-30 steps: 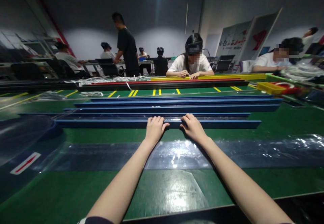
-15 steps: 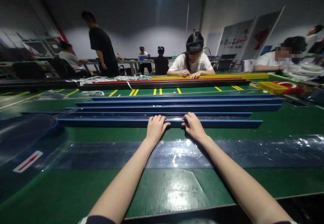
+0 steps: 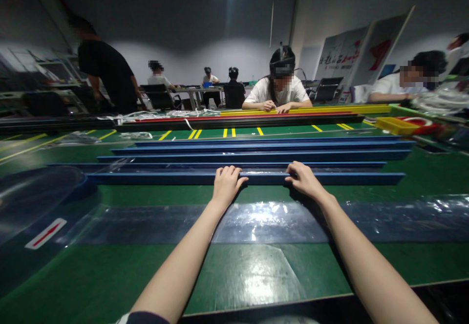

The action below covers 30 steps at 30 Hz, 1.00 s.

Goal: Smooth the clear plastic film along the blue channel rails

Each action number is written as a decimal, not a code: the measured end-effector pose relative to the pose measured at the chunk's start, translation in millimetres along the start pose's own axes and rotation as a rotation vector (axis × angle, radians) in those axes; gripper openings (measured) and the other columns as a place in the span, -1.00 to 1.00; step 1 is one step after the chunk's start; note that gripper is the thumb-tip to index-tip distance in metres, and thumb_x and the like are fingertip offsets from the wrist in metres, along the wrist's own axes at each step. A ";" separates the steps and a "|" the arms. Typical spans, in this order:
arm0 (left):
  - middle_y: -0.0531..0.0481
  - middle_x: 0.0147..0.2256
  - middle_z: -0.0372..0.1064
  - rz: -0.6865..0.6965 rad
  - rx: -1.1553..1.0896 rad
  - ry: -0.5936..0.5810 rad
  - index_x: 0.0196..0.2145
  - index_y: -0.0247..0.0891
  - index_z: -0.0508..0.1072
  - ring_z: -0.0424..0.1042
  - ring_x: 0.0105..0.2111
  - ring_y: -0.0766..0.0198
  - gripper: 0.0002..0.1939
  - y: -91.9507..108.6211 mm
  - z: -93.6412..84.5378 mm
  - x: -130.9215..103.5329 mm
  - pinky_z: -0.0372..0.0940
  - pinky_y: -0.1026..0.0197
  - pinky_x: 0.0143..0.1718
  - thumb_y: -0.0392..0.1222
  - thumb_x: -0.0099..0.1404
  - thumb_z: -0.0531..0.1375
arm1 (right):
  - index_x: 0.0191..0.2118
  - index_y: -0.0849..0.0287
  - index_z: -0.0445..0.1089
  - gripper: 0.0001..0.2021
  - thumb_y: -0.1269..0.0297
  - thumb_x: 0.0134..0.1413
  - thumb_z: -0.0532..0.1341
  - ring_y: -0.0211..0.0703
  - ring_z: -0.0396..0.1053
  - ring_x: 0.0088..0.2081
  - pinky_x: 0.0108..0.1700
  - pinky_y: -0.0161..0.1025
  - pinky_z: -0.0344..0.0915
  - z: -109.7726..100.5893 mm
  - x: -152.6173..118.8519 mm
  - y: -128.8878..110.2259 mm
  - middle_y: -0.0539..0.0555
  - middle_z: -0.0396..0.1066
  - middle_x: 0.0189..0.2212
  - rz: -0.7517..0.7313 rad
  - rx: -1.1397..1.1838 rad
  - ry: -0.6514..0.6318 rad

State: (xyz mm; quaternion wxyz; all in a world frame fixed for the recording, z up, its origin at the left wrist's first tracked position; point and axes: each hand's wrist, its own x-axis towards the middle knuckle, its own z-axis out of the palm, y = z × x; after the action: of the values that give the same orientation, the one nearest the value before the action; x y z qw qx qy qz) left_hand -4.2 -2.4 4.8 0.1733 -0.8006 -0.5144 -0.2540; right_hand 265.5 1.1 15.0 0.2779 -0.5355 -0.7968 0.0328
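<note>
A long blue plastic channel lies crosswise on the green table, its front wall towards me. My left hand grips that wall near the middle, thumb in front and fingers over the top edge. Further right, my right hand holds the same wall in the same way; the fingertips are partly hidden. Glossy clear film shows inside the channel between my hands. Under my forearms a wide clear plastic strip lies flat, leading left towards a large coil of clear plastic with a red-arrow label.
More blue channels lie parallel just behind. Beyond them are black, red and yellow strips and a yellow tray. A co-worker leans over the far side, with other people behind. The table's front edge runs below my arms.
My right hand has moved right, and the blue channel has slid right with it. My left hand has stayed in nearly the same place. In the background, a standing person has moved left.
</note>
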 end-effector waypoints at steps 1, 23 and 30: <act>-0.06 -0.27 0.39 0.002 -0.001 0.001 -0.22 -0.23 0.39 0.30 -0.22 0.16 -0.71 0.1 -0.3 0.1 0.05 0.12 -0.15 0.03 0.26 0.09 | -0.45 0.17 0.26 -0.97 0.38 -0.13 0.14 -0.19 0.20 -0.36 -0.29 -0.28 0.11 -3.6 -1.4 5.8 0.03 0.24 -0.45 0.008 0.001 -0.010; -0.07 -0.39 0.39 -0.009 0.042 -0.023 -0.37 -0.26 0.38 0.33 -0.30 0.15 -0.67 0.2 4.1 1.7 0.07 0.15 -0.30 0.08 0.25 0.07 | -0.47 0.16 0.25 -0.96 0.35 -0.13 0.16 -0.20 0.21 -0.38 -0.31 -0.28 0.13 -15.4 -2.9 18.4 0.02 0.25 -0.47 0.065 -0.040 -0.075; -0.07 -0.38 0.39 -0.016 0.040 -0.024 -0.38 -0.24 0.37 0.33 -0.29 0.15 -0.69 1.3 4.0 1.7 0.06 0.14 -0.29 0.07 0.26 0.07 | -0.48 0.16 0.25 -0.95 0.35 -0.14 0.17 -0.20 0.22 -0.39 -0.31 -0.28 0.14 -16.8 -2.9 16.3 0.03 0.27 -0.47 0.085 -0.039 -0.085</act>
State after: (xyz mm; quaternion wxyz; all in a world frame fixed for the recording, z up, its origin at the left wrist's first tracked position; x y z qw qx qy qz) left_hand -1.5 0.5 2.6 0.1810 -0.7959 -0.5275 -0.2356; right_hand 287.9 1.3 22.3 0.2317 -0.5725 -0.7848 0.0518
